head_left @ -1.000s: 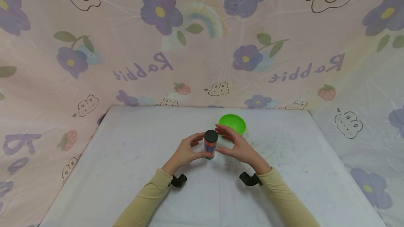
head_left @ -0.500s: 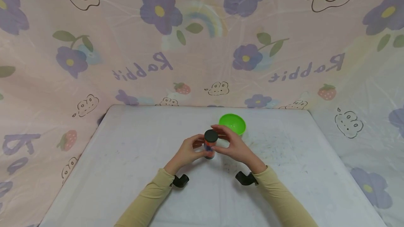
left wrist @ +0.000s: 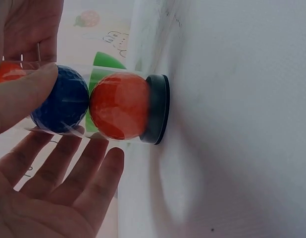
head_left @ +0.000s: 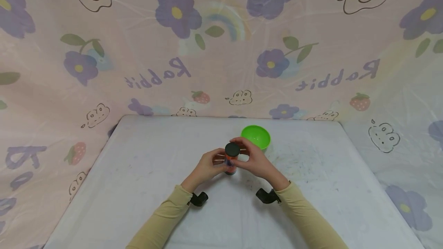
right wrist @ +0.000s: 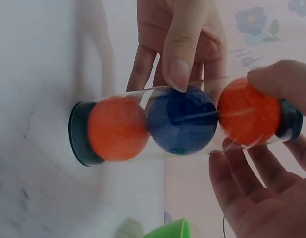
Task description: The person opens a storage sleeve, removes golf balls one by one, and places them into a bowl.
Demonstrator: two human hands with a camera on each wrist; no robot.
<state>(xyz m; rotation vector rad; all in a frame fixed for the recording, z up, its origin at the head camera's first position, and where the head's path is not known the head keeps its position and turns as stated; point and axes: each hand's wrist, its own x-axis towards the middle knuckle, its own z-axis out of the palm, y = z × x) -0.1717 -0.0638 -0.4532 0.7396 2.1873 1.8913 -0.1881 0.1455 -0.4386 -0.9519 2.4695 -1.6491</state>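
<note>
A clear tube (right wrist: 158, 153) with black caps stands upright near the middle of the table, holding dimpled balls like golf balls. In the right wrist view a blue ball (right wrist: 181, 124) sits between a lower orange ball (right wrist: 118, 130) and an upper orange ball (right wrist: 248, 114). My left hand (head_left: 206, 165) grips the tube around the blue ball, thumb in front and fingers behind. Higher up, near the top cap (head_left: 232, 149), my right hand (head_left: 255, 162) holds it between thumb and fingers. The bottom cap (left wrist: 156, 110) is at the white tabletop.
Behind the right hand, a green bowl (head_left: 256, 136) stands on the white table (head_left: 149, 156). Patterned cloth (head_left: 221, 57) with flowers and rabbits hangs at the back and sides. A black wrist-worn device (head_left: 267, 196) juts inward beside each sleeve.
My right hand has moved left onto the upper part of the tube, its thumb now across the front. The left hand keeps its grip, and the tube stays in place.
</note>
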